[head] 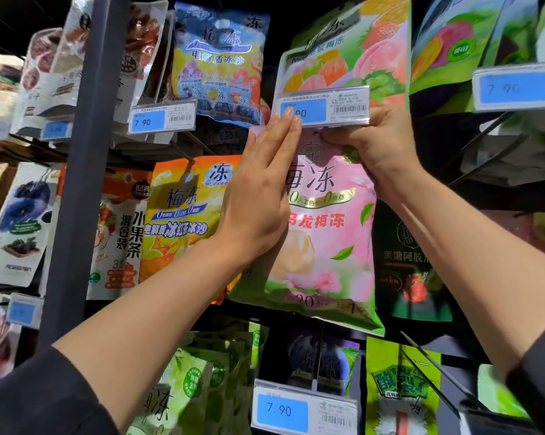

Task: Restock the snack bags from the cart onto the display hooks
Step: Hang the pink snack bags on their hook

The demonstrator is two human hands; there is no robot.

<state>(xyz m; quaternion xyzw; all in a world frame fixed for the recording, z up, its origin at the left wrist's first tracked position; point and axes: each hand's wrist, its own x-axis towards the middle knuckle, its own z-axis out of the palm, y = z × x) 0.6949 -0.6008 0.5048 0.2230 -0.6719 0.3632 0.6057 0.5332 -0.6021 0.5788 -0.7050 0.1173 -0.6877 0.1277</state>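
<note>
Setting: shop display wall, dim, dark backing; grey upright post [86, 158] runs top to bottom at frame left. Thin metal hooks stick out toward the camera, each w/ a clear plastic price tag holder carrying a blue label.

Item: pink snack bag [324, 240], frame centre. Glossy flexible pouch, roughly rectangular, pink face fading to green at base, peach and blossom print. Long axis near vertical, top edge up under the price tag [321, 106], base tilted slightly toward lower right; printed face to camera.

Right hand [374, 142]: fingers curled, pinching the bag's top edge just below the tag, upper centre-right.

Left hand [258, 196]: flat, fingers straight and together, palm against the bag's left side; fingertips reach the tag's lower left corner.

Both arms: dark sleeves [45, 400] pushed up, lower corners.

Neighbours: orange bag [183, 208] just left; blue-yellow bag [218, 64] upper centre; fruit-print bag [353, 58] above tag; dark bag [406, 262] right; green bags [202, 387] bottom centre; lower price tag [302, 409] reads 7.90.
</note>
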